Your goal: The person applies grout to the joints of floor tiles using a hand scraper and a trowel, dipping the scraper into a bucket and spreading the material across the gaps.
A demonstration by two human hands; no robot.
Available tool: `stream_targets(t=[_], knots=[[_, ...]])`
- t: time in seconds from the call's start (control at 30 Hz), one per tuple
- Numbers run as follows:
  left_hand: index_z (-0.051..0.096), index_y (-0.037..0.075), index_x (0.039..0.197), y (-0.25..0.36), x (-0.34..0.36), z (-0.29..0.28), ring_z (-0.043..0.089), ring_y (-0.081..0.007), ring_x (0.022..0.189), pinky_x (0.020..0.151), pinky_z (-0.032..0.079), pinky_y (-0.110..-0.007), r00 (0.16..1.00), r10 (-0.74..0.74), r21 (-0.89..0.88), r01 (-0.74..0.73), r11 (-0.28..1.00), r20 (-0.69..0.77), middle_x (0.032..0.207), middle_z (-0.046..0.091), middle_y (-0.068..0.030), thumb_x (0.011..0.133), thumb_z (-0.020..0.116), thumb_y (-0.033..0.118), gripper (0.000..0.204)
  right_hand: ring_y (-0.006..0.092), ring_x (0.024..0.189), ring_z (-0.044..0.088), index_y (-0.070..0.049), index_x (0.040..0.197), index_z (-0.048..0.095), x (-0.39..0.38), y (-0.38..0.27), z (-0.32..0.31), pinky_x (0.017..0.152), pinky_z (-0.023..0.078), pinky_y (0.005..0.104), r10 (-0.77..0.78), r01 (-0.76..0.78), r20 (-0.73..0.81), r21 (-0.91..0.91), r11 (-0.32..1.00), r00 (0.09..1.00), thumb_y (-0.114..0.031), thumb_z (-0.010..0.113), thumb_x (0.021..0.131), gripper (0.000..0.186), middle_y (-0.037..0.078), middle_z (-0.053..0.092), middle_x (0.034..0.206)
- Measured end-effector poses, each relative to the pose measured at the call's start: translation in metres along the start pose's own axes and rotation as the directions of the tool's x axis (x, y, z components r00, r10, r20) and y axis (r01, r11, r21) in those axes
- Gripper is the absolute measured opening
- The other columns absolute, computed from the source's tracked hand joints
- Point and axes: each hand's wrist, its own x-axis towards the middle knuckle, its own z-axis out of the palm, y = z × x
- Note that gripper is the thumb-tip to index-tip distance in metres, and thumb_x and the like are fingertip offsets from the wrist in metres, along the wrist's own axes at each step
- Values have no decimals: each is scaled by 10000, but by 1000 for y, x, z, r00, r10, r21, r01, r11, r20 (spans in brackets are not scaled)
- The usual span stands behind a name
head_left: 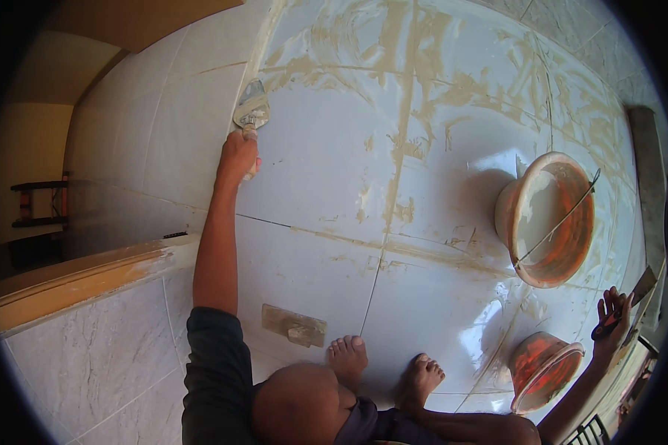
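Observation:
My left hand (239,156) grips the handle of a trowel (252,107) whose blade is smeared with pale paste. The blade lies by the joint where the white floor tiles (312,163) meet the tiled wall. At the far right, my right hand (611,322) holds a putty knife (644,286) by its black and red handle, blade pointing up and away. A float (293,325) rests on the floor near my left foot. Beige grout is spread along the tile joints and smeared over the far tiles.
A large orange bucket (506,215) with a wire handle and whitish residue inside stands at the right. Nearer me is a smaller orange bucket (527,363). Wall tiles (193,96) line the left, with a wooden edge (89,282) below. My bare feet (347,356) are on the floor.

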Motion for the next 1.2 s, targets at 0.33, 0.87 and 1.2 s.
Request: stream_targets(t=[0.33, 0.87, 1.2], knots=[[535, 18, 899, 39, 47, 0, 537, -146, 523, 431, 464, -322, 955, 195, -19, -196, 980, 222, 673, 518, -50, 993, 509, 243, 245, 142, 1014, 622, -156, 1011, 615, -40, -18, -4, 909, 449, 313, -23, 23, 24, -15, 1000, 999, -474, 587, 1000, 319, 26, 685, 1083], [588, 59, 1083, 81, -8, 103, 545, -111, 555, 458, 453, -266, 745, 279, -213, -186, 959, 606, 761, 564, -37, 1007, 550, 357, 310, 99, 877, 544, -158, 896, 509, -69, -14, 56, 739, 424, 268, -36, 56, 149, -130, 990, 988, -497, 501, 1030, 364, 2, 565, 930], [603, 79, 962, 91, 136, 26, 536, -128, 490, 403, 447, -277, 963, 153, -157, -120, 980, 221, 686, 558, -43, 966, 550, 309, 236, 75, 819, 503, -162, 902, 482, -93, -31, 1, 668, 393, 225, 1, 10, 46, -247, 969, 999, -474, 493, 1040, 341, -6, 506, 881]])
